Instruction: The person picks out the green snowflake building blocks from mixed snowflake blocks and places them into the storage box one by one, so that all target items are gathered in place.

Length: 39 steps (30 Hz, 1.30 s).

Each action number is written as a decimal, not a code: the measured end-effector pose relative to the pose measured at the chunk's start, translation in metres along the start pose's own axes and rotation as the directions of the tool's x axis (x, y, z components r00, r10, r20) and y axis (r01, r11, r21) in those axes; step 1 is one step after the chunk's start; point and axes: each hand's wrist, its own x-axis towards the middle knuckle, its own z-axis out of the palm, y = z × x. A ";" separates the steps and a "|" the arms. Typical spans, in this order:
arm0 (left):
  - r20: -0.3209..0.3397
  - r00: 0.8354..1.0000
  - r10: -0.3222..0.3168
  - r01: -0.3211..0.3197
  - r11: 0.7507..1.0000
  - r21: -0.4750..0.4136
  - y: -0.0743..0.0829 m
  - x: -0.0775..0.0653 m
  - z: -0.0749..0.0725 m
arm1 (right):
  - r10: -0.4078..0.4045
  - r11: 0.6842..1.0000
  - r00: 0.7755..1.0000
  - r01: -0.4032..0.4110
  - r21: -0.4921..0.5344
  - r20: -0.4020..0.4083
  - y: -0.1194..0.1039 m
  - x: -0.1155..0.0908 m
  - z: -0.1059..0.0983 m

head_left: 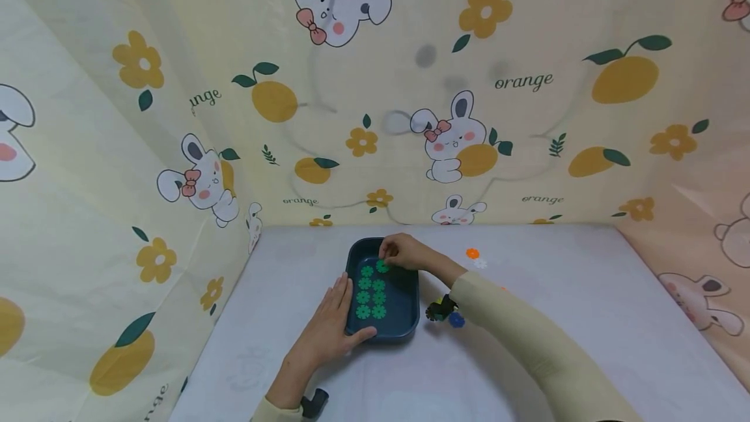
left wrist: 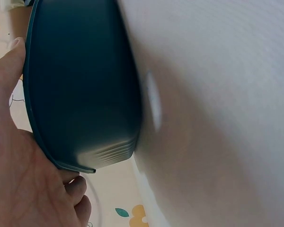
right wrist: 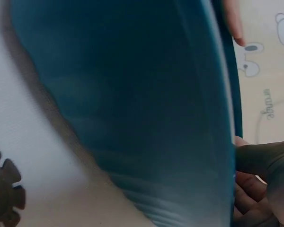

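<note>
A dark blue rectangular tray holds several green flower-shaped discs laid flat in two columns. My left hand rests against its left side, fingers fairly straight along the rim and thumb over the near edge. In the left wrist view, the tray wall lies beside that thumb. Inside the tray's far end, my right hand pinches a green flower-shaped disc at the top of the right column. From the right wrist, the tray wall hides the fingertips and the disc.
Right of the tray lie a blue disc and a dark notched disc, near the black wrist camera. Farther back are an orange disc and a white one. A printed cloth hangs behind the white table.
</note>
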 end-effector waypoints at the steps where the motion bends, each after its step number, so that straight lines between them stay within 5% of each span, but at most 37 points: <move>1: -0.002 1.000 0.002 -0.002 1.000 0.001 0.000 0.000 0.000 | 0.007 1.000 1.000 -0.007 -0.011 0.008 -0.001 0.002 0.001; 14: 0.006 1.000 0.003 -0.003 1.000 0.007 0.001 0.001 -0.001 | 0.141 0.979 0.987 -0.129 -0.159 0.071 -0.008 0.012 0.010; 25: 0.001 1.000 0.011 -0.011 1.000 0.010 0.002 0.005 0.001 | 0.132 0.979 0.989 -0.120 -0.164 0.065 -0.008 0.007 0.004; 32: -0.003 1.000 -0.001 0.001 1.000 -0.007 0.000 0.006 0.002 | 0.043 0.990 0.999 -0.039 -0.133 0.030 -0.009 -0.001 -0.015; 39: 0.019 1.000 -0.020 0.020 0.999 -0.027 -0.004 0.002 0.001 | 0.030 0.999 0.999 -0.032 -0.044 -0.028 -0.018 -0.033 -0.048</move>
